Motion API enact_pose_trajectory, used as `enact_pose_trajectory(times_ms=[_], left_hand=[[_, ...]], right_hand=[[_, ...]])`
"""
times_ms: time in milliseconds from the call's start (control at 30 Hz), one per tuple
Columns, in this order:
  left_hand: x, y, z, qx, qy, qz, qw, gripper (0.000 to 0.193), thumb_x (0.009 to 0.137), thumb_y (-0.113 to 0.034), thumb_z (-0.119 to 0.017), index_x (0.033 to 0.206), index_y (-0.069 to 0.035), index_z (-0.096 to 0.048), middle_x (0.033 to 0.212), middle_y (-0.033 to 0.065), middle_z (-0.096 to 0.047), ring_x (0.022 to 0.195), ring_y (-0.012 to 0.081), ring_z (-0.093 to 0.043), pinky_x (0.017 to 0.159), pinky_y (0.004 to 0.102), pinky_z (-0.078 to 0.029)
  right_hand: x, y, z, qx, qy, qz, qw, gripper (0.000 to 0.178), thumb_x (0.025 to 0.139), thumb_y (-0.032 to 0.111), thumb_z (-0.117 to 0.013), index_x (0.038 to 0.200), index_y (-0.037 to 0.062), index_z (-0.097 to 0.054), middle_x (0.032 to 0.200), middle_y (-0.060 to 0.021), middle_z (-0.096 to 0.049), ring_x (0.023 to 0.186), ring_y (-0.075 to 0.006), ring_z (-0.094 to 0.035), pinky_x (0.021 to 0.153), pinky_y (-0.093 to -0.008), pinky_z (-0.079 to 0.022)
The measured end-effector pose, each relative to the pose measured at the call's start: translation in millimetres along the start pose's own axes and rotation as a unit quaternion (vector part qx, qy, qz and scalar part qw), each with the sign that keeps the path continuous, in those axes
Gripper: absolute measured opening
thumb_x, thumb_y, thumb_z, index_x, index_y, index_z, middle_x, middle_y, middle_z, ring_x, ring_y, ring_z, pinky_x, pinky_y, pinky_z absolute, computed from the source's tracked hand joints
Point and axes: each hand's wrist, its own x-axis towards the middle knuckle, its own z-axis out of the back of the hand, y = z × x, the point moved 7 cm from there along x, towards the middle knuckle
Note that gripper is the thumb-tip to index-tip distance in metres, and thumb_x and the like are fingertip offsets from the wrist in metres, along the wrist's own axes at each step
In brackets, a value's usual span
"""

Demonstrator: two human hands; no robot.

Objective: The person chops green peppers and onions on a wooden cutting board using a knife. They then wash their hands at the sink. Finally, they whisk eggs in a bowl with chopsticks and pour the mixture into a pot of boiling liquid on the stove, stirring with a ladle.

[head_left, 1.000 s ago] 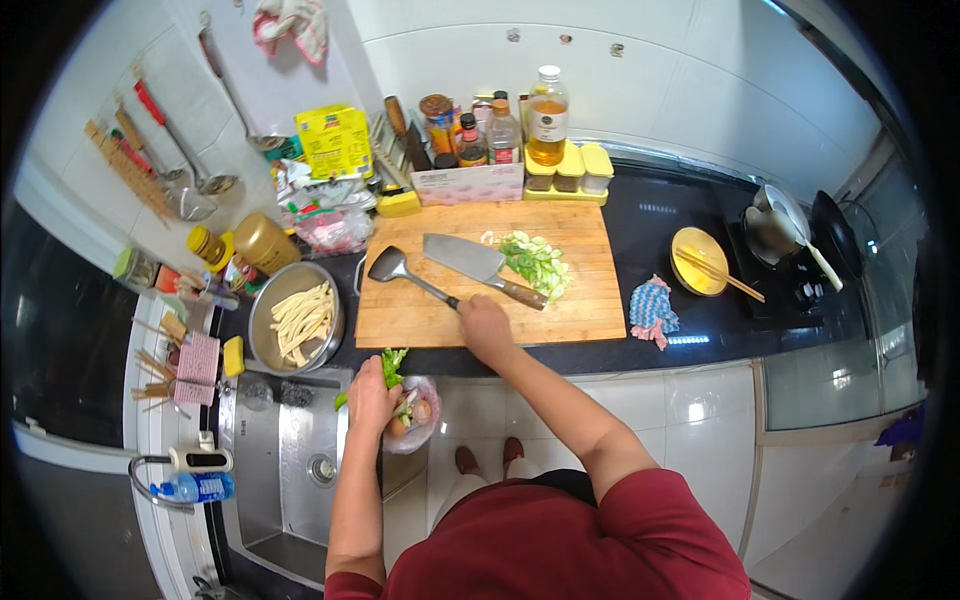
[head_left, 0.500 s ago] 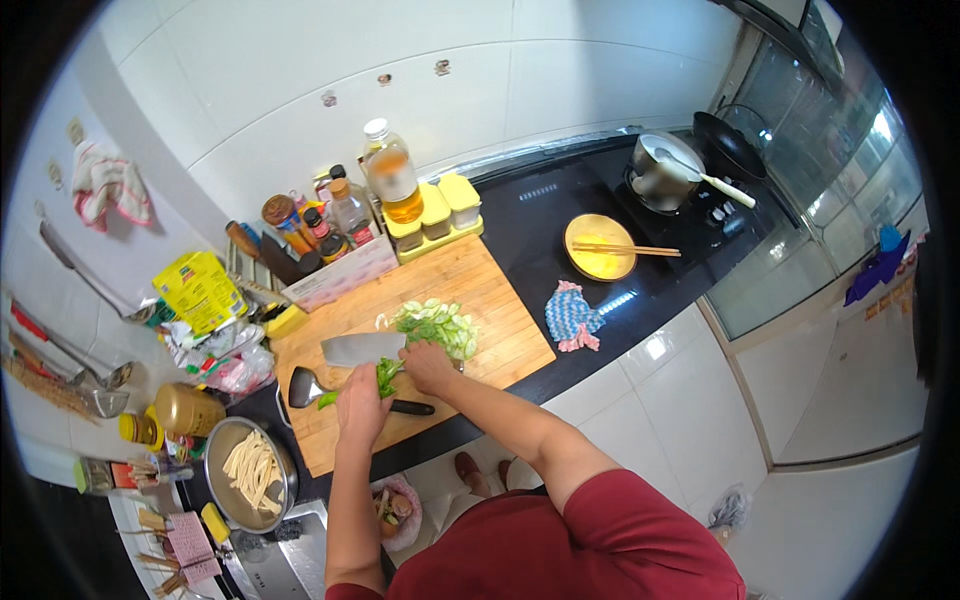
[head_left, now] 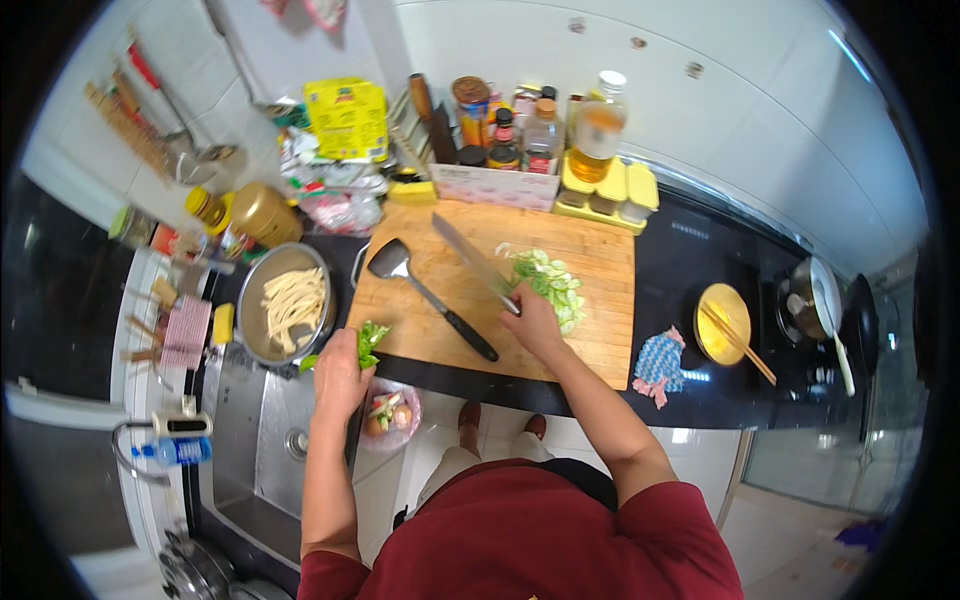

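Note:
My left hand (head_left: 340, 372) is closed round a bunch of green peppers or leafy greens (head_left: 372, 338), just off the left front corner of the wooden cutting board (head_left: 420, 325), near the metal bowl. My right hand (head_left: 535, 322) grips the handle of a cleaver (head_left: 470, 252), its blade slanting up to the left over the board. Beside that hand lies a heap of sliced pale-green vegetable (head_left: 555, 285) with chopped green bits. A spatula (head_left: 425, 290) with a black handle rests on the board between my hands.
Left of the board stands a metal bowl of pale strips (head_left: 325, 335), beside the sink (head_left: 240, 430). A waste bin (head_left: 400, 425) sits below the counter edge. Bottles (head_left: 540, 140) and seasoning boxes (head_left: 600, 195) line the back. To the right are a cloth (head_left: 658, 365), an egg bowl (head_left: 712, 345) and a pot (head_left: 815, 290).
My view has swung left. My left hand has carried the greens off the board toward the bowl and sink; my right hand has lifted the cleaver and turned its blade.

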Motion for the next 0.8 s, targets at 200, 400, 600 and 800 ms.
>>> enact_pose_trajectory(times_ms=[200, 400, 600, 800], left_hand=[[-73, 57, 33, 0.006, -0.112, 0.113, 0.987, 0.039, 0.066, 0.0, -0.071, 0.099, 0.0, -0.05, 0.09, 0.0225, -0.056, 0.086, 0.0452, -0.056, 0.073, 0.0502, -0.044], [-104, 141, -37, 0.104, -0.007, 0.176, 0.979, 0.037, 0.069, -0.003, -0.073, 0.099, -0.002, -0.051, 0.096, 0.0217, -0.06, 0.089, 0.0417, -0.06, 0.078, 0.0489, -0.049], [-24, 10, -41, 0.053, 0.054, 0.042, 0.996, 0.044, 0.069, -0.007, -0.075, 0.109, -0.003, -0.055, 0.098, 0.0187, -0.062, 0.093, 0.0368, -0.062, 0.079, 0.0454, -0.051], [70, -124, -99, -0.023, 0.045, -0.185, 0.981, 0.034, 0.068, -0.009, -0.075, 0.095, -0.006, -0.055, 0.091, 0.0139, -0.062, 0.089, 0.0333, -0.063, 0.074, 0.0421, -0.052]], right_hand=[[-14, 14, 3, 0.056, 0.007, 0.017, 0.998, 0.027, 0.079, 0.017, -0.066, 0.102, 0.003, -0.059, 0.086, -0.0243, -0.066, 0.082, -0.0423, -0.065, 0.073, -0.0474, -0.051], [-9, -4, -5, 0.065, 0.042, 0.015, 0.997, 0.026, 0.083, 0.016, -0.062, 0.104, 0.001, -0.059, 0.084, -0.0254, -0.065, 0.074, -0.0424, -0.065, 0.065, -0.0474, -0.053], [-37, -44, -5, 0.156, 0.122, -0.144, 0.97, 0.027, 0.087, 0.015, -0.059, 0.109, -0.0002, -0.059, 0.076, -0.0169, -0.064, 0.051, -0.023, -0.062, 0.042, -0.0359, -0.051], [-44, -54, 36, 0.138, 0.075, -0.166, 0.974, 0.022, 0.087, 0.016, -0.059, 0.101, -0.0012, -0.059, 0.076, -0.0181, -0.064, 0.056, -0.0256, -0.063, 0.046, -0.0375, -0.051]])
